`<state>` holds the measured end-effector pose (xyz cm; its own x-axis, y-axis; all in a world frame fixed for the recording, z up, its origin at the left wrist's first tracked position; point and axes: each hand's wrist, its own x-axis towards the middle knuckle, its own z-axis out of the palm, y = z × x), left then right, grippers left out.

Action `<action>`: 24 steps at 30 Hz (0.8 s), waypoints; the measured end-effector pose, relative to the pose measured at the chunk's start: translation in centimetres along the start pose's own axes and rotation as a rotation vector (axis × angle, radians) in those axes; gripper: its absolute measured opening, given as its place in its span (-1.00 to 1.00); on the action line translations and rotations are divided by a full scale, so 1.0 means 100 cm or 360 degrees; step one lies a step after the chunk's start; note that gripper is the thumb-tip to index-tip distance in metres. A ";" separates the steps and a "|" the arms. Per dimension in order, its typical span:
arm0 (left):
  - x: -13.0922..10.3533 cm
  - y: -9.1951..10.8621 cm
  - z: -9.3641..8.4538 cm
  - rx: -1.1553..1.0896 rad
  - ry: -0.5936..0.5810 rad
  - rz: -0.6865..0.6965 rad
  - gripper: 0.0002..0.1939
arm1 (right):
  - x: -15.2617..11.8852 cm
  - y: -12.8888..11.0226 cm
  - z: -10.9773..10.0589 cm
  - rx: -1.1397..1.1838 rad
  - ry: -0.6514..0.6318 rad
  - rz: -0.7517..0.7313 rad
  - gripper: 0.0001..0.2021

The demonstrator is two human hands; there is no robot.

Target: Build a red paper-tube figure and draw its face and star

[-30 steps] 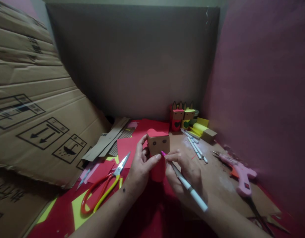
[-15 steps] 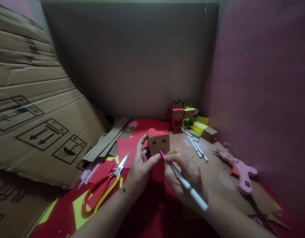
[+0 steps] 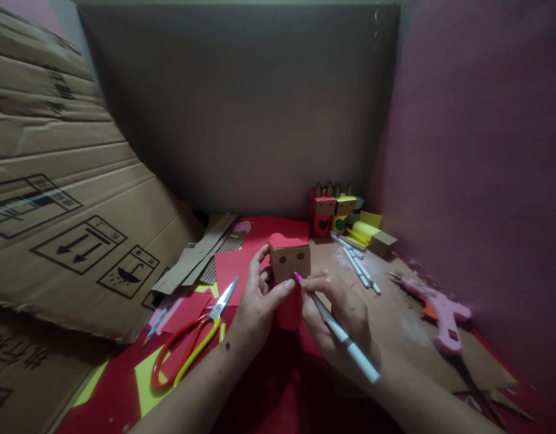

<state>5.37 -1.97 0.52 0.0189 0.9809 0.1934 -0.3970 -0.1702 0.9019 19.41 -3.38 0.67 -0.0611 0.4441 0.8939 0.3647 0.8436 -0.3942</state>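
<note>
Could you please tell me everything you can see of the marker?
The marker looks like plastic: a slim white barrel with a dark band partway along, and a bright pink tip, uncapped. It lies aslant in the grip of the right hand, tip leftward and away from the person, at the boxy figure's cardboard face. Whether it touches that face is unclear.

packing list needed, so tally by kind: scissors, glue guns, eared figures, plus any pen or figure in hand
Scissors: 1
Glue gun: 1
Eared figures, red one and yellow one: 2
Pen in right hand: 1
Box-headed figure in left hand: 1
Total: 6
</note>
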 end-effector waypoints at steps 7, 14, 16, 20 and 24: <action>0.001 -0.002 -0.002 0.0008 -0.0001 0.0007 -0.15 | -0.001 0.001 -0.001 0.0027 -0.0024 -0.0011 -0.81; 0.001 0.000 -0.001 0.0027 -0.0038 0.0010 -0.15 | 0.000 0.002 0.001 0.0057 -0.0035 -0.0033 -0.80; 0.001 0.001 -0.001 0.0019 -0.0030 0.0006 -0.15 | 0.000 0.002 0.001 0.0078 -0.0034 -0.0021 -0.80; 0.000 0.001 0.000 0.0012 -0.0043 -0.0004 -0.16 | -0.001 0.001 0.000 0.0098 -0.0029 0.0020 -0.81; 0.000 0.000 -0.001 0.0022 -0.0024 -0.0008 -0.16 | -0.001 0.001 0.000 0.0096 -0.0015 -0.0006 -0.82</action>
<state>5.25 -2.00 0.49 0.0346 0.9803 0.1945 -0.3841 -0.1666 0.9081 19.41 -3.30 0.52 -0.0712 0.4435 0.8934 0.3075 0.8618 -0.4033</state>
